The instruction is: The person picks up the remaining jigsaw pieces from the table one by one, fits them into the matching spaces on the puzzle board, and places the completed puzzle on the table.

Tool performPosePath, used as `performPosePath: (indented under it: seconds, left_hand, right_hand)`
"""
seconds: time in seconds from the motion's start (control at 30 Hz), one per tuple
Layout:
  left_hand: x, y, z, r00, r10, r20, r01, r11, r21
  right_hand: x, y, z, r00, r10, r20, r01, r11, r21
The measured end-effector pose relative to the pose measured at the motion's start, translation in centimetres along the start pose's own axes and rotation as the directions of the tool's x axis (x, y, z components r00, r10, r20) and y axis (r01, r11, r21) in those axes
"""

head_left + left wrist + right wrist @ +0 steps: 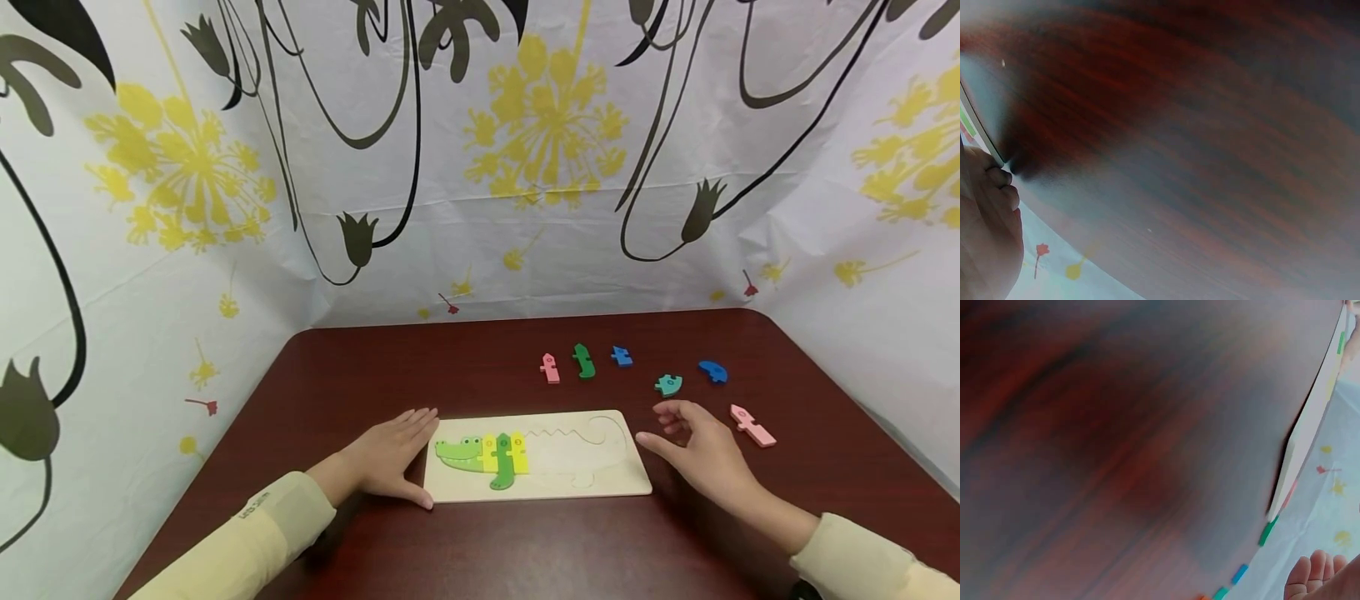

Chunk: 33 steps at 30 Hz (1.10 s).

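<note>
A pale wooden puzzle board [570,483] lies on the table in the head view. Set in its left part are a green crocodile head [459,452], two yellow strips [520,454] and a green leg piece [503,468] between them. Thin outlines mark the bare right part. My left hand [393,458] rests at the board's left edge, fingers straight and thumb at the near corner. Beyond the right edge my right hand [708,458] hovers with loosely bent fingers, thumb toward the board, holding nothing. A pink piece [753,426] lies to its right, a teal piece [668,384] just behind.
More puzzle pieces lie behind the board: a small pink one [551,368], a green one [583,361], a blue one [622,356] and a curved blue one [713,371]. The dark red table [390,367] ends at a flower-printed cloth [420,283].
</note>
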<state>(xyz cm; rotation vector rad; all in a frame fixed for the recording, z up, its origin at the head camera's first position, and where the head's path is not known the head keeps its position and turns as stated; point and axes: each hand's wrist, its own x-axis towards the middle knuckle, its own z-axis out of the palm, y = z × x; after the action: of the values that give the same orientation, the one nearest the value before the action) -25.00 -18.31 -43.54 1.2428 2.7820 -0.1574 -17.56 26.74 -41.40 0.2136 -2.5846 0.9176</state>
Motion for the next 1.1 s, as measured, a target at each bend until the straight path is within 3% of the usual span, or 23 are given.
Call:
performPosePath:
  seconds: [0.4,0.67,1.1]
  left_hand:
    - [0.0,0.0,-0.1,1.000,-0.001,-0.001,0.001,1.000,-0.012]
    - [0.0,0.0,0.0,1.000,-0.010,0.006,0.010,1.000,-0.008]
    - [-0.1,0.1,0.0,1.000,-0.011,0.008,0.011,1.000,-0.014]
  right_hand:
    - [-0.7,2.3,-1.6,0.999,0.019,-0.043,-0.020,1.000,-0.020]
    - [-1.3,3.5,-2.9,0.995,0.093,-0.044,-0.096,0.993,-0.071]
    - [-1.9,5.8,-4.1,0.988,0.147,-0.039,-0.151,0.978,-0.141]
